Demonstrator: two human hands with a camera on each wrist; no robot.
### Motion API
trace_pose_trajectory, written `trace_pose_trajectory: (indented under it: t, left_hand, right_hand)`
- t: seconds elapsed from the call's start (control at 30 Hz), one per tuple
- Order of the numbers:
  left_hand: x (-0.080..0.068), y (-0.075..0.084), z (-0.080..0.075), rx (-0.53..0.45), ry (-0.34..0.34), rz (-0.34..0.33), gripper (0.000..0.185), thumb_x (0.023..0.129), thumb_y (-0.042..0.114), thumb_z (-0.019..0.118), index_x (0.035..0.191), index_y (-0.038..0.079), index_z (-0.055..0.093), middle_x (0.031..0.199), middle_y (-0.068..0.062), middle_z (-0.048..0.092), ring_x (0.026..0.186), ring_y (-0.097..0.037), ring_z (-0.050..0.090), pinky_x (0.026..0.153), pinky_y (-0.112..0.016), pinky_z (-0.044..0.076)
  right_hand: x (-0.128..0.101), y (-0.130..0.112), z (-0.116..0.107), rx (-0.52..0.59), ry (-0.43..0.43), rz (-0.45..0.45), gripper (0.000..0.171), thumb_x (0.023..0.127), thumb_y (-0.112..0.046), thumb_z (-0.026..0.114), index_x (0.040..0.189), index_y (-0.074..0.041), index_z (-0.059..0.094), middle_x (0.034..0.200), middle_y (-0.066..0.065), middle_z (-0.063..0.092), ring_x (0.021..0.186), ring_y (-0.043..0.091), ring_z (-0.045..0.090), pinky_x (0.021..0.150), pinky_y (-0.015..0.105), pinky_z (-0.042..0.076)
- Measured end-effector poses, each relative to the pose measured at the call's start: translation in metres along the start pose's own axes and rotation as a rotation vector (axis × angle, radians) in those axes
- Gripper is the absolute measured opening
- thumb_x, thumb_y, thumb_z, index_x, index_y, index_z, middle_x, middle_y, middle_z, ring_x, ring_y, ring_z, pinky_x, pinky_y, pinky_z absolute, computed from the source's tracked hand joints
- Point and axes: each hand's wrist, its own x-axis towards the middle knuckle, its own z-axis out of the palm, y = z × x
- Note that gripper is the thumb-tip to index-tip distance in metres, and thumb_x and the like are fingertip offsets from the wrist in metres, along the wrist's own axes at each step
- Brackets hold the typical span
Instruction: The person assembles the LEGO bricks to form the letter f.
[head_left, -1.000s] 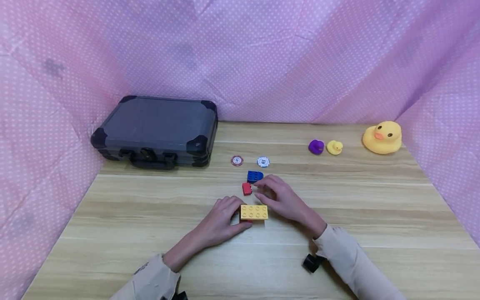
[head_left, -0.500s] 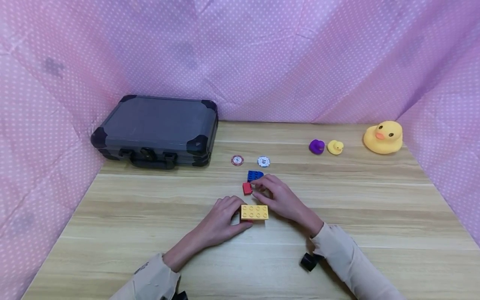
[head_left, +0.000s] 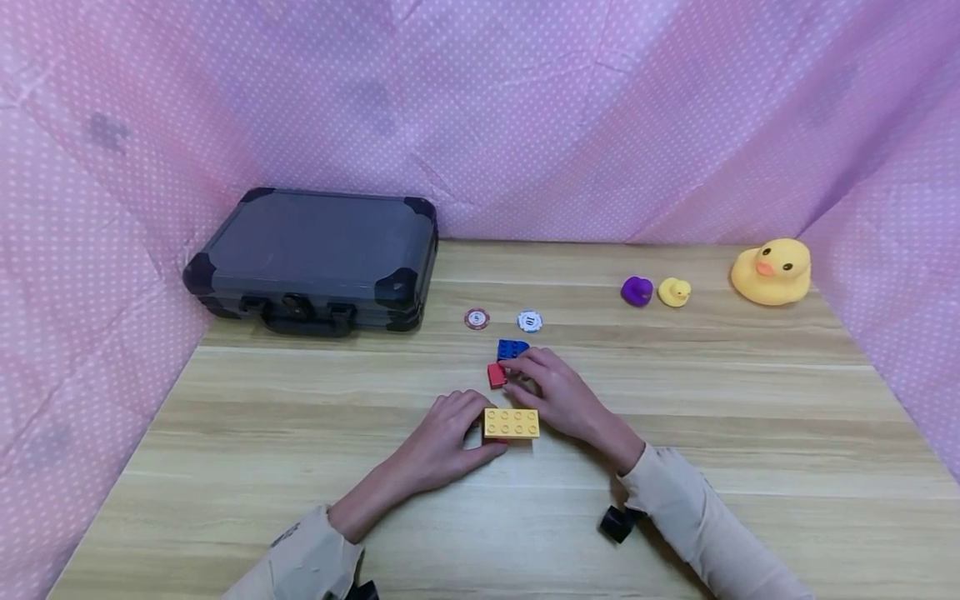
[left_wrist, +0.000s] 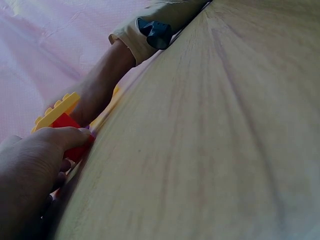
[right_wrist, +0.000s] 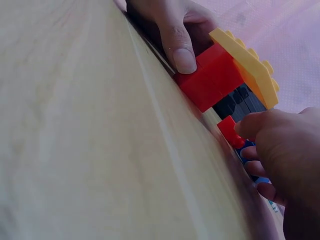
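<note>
While the left hand (head_left: 442,437) grips the yellow stack (head_left: 511,423), the right hand (head_left: 558,398), pinching the red brick (head_left: 496,375) behind it, could knock the blue brick (head_left: 512,349).

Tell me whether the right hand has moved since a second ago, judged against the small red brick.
Yes, slightly. The right hand has crept left and away from the person, toward the small red brick and blue brick; its fingertips now reach both.
</note>
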Motion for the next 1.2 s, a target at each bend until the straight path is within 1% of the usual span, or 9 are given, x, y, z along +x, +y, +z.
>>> trace_pose_trajectory:
  t: [0.17,0.33,0.57,0.7,0.83,0.97,1.1,1.2]
  left_hand:
    - [0.0,0.0,0.0,0.002,-0.002,0.0,0.036,0.09,0.038,0.082,0.114,0.017,0.065,0.115,0.006,0.063,0.105,-0.013,0.055,0.098,-0.044,0.043]
    - [0.0,0.0,0.0,0.006,-0.004,0.001,0.036,0.091,0.039,0.081,0.114,0.017,0.065,0.116,0.006,0.063,0.106,-0.013,0.056,0.098,-0.044,0.043]
    - [0.0,0.0,0.0,-0.003,-0.007,-0.004,0.036,0.091,0.038,0.081,0.114,0.017,0.065,0.116,0.006,0.063,0.107,-0.013,0.056,0.101,-0.045,0.042]
    - [0.0,0.0,0.0,-0.005,-0.009,-0.01,0.036,0.091,0.039,0.081,0.115,0.017,0.065,0.117,0.006,0.063,0.107,-0.013,0.056,0.099,-0.044,0.042]
    - [0.0,0.0,0.001,-0.004,-0.017,-0.02,0.037,0.091,0.039,0.081,0.116,0.017,0.065,0.117,0.006,0.063,0.106,-0.013,0.055,0.096,-0.043,0.042]
    - [0.001,0.0,0.001,-0.003,-0.02,-0.024,0.037,0.091,0.04,0.081,0.116,0.018,0.065,0.117,0.006,0.063,0.106,-0.013,0.055,0.097,-0.043,0.042]
    - [0.001,-0.001,0.001,0.001,-0.008,-0.012,0.037,0.091,0.039,0.081,0.116,0.018,0.065,0.116,0.007,0.063,0.105,-0.013,0.055,0.096,-0.042,0.042]
    - [0.0,-0.002,0.001,0.001,0.004,0.001,0.037,0.09,0.039,0.082,0.115,0.017,0.066,0.115,0.007,0.063,0.106,-0.013,0.055,0.094,-0.041,0.042]
  right_hand:
    - [0.001,-0.001,0.0,-0.008,0.002,-0.006,0.034,0.096,-0.016,0.076,0.127,-0.006,0.07,0.111,0.005,0.064,0.1,0.019,0.06,0.085,0.039,0.052]
    - [0.001,-0.002,0.0,0.01,0.008,-0.005,0.03,0.095,-0.018,0.078,0.123,-0.009,0.071,0.113,0.003,0.065,0.105,0.02,0.061,0.089,0.041,0.052]
    - [0.001,-0.003,0.0,0.045,-0.015,0.041,0.029,0.093,-0.021,0.08,0.118,-0.011,0.07,0.115,0.002,0.065,0.108,0.02,0.061,0.092,0.043,0.052]
    - [0.0,-0.004,-0.002,0.064,-0.032,0.068,0.031,0.091,-0.022,0.082,0.116,-0.01,0.068,0.114,0.003,0.064,0.106,0.021,0.06,0.092,0.044,0.052]
    - [-0.001,-0.003,-0.004,0.087,-0.051,0.083,0.031,0.091,-0.022,0.082,0.115,-0.01,0.067,0.114,0.003,0.063,0.11,0.022,0.058,0.097,0.046,0.05]
    - [-0.003,0.0,-0.006,0.116,-0.049,0.096,0.029,0.091,-0.021,0.082,0.114,-0.011,0.067,0.116,0.002,0.064,0.114,0.023,0.056,0.101,0.048,0.047]
    - [-0.007,0.003,-0.008,0.163,-0.026,0.114,0.031,0.091,-0.019,0.082,0.116,-0.01,0.067,0.117,0.003,0.064,0.109,0.022,0.057,0.096,0.045,0.05]
    - [-0.009,0.005,-0.01,0.212,-0.004,0.133,0.033,0.09,-0.015,0.082,0.118,-0.008,0.067,0.117,0.004,0.066,0.107,0.02,0.062,0.092,0.042,0.053]
